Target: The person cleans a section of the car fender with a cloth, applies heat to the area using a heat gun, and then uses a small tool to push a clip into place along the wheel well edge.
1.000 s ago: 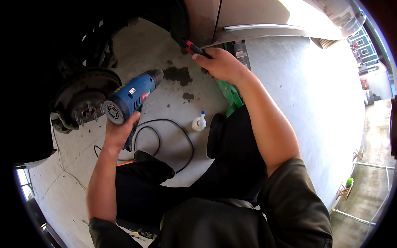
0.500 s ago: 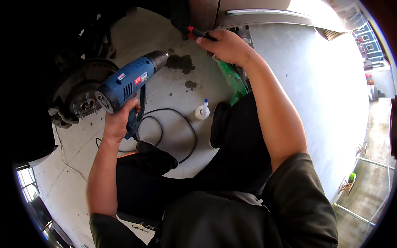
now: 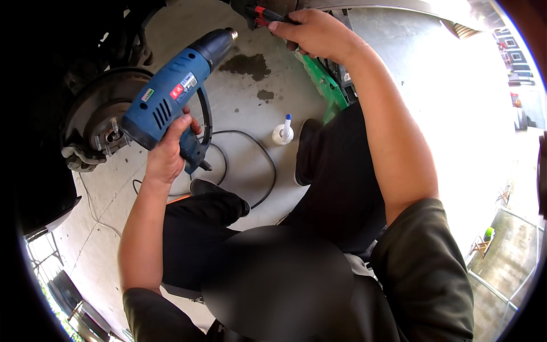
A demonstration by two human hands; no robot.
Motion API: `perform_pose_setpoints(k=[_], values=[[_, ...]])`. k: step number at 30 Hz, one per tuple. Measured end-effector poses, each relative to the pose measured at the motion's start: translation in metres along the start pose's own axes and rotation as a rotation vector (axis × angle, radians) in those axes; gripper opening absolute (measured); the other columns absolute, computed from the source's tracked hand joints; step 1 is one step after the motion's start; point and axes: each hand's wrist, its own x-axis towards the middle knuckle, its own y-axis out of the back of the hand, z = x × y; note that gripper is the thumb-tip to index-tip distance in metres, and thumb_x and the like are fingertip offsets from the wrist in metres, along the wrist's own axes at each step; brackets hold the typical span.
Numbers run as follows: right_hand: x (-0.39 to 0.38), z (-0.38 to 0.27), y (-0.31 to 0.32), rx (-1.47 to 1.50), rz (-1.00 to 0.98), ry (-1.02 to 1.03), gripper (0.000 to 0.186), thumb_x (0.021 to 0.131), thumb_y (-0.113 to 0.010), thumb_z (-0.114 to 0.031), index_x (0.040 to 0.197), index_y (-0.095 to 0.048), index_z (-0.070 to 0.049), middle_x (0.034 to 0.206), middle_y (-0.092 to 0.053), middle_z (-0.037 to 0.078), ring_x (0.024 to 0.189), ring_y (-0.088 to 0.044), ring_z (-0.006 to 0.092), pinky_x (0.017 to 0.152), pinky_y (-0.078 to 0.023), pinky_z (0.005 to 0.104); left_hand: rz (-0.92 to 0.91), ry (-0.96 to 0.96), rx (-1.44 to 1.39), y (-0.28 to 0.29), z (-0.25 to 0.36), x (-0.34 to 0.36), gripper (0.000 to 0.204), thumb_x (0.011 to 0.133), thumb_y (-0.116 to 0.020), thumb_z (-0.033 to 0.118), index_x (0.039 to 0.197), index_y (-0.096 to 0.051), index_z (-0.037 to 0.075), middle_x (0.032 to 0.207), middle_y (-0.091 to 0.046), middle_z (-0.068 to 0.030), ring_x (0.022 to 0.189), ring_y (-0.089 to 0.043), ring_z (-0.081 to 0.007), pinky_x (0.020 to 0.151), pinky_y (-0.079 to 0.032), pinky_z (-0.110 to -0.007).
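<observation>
My left hand [image 3: 168, 151] is wrapped round the grip of a blue heat gun [image 3: 168, 94], whose black front and metal nozzle point up and to the right, toward the dark car parts. In my right hand [image 3: 322, 35] is a tool with a red-and-black handle [image 3: 266, 16], held at arm's length. Its far end meets a black car part [image 3: 244, 7] at the top, and its working tip cannot be made out. The nozzle is apart from that tool, a little to its left and below.
A bare brake disc [image 3: 85, 108] with wheel studs stands at the left. Between my feet lie a black cord [image 3: 273, 171] and a small white round item [image 3: 281, 135] with a blue-capped stick. A green item [image 3: 326, 85] sits beside my right leg. Dark stains [image 3: 250, 65] mark the floor.
The heat gun has moved up slightly and looks larger. My right hand and its tool have shifted toward the top edge, as has much of the scene.
</observation>
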Motion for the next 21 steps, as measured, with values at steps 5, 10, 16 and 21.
perform_pose_setpoints(k=[5,10,16,21], values=[[0.0,0.001,0.001,0.005,-0.01,0.003,0.048,0.098,-0.069,-0.052,0.105,-0.074,-0.005,0.08,-0.065,0.001,0.067,-0.055,0.01,0.059,-0.045,0.027,-0.046,0.012,-0.127,0.004,0.001,0.01,0.023,0.095,-0.07,0.019,0.11,-0.062,0.003,0.099,-0.062,-0.0049,0.083,-0.065,-0.0179,0.079,-0.056,-0.036],[0.009,0.003,-0.002,0.025,-0.053,-0.084,0.038,0.102,-0.066,-0.043,0.106,-0.077,-0.006,0.072,-0.069,0.008,0.063,-0.065,0.0202,0.061,-0.052,0.0369,-0.067,0.073,-0.128,0.001,-0.002,0.012,0.022,0.096,-0.07,0.018,0.111,-0.063,0.004,0.099,-0.062,-0.0046,0.084,-0.065,-0.0187,0.08,-0.057,-0.036],[0.01,0.007,-0.002,-0.069,0.031,0.083,0.041,0.101,-0.067,-0.042,0.097,-0.076,-0.002,0.074,-0.069,0.011,0.068,-0.066,0.0205,0.064,-0.052,0.0376,-0.06,0.108,-0.091,-0.004,-0.004,0.009,0.028,0.095,-0.072,0.022,0.115,-0.061,0.006,0.1,-0.061,-0.0039,0.087,-0.065,-0.0176,0.083,-0.058,-0.036],[0.01,0.006,-0.002,-0.083,0.016,0.058,0.041,0.101,-0.066,-0.041,0.096,-0.075,-0.001,0.074,-0.068,0.011,0.069,-0.065,0.0204,0.066,-0.051,0.0374,-0.08,0.094,-0.111,-0.004,-0.003,0.011,0.025,0.096,-0.072,0.018,0.115,-0.063,0.005,0.101,-0.063,-0.0045,0.086,-0.067,-0.0189,0.081,-0.058,-0.036]])
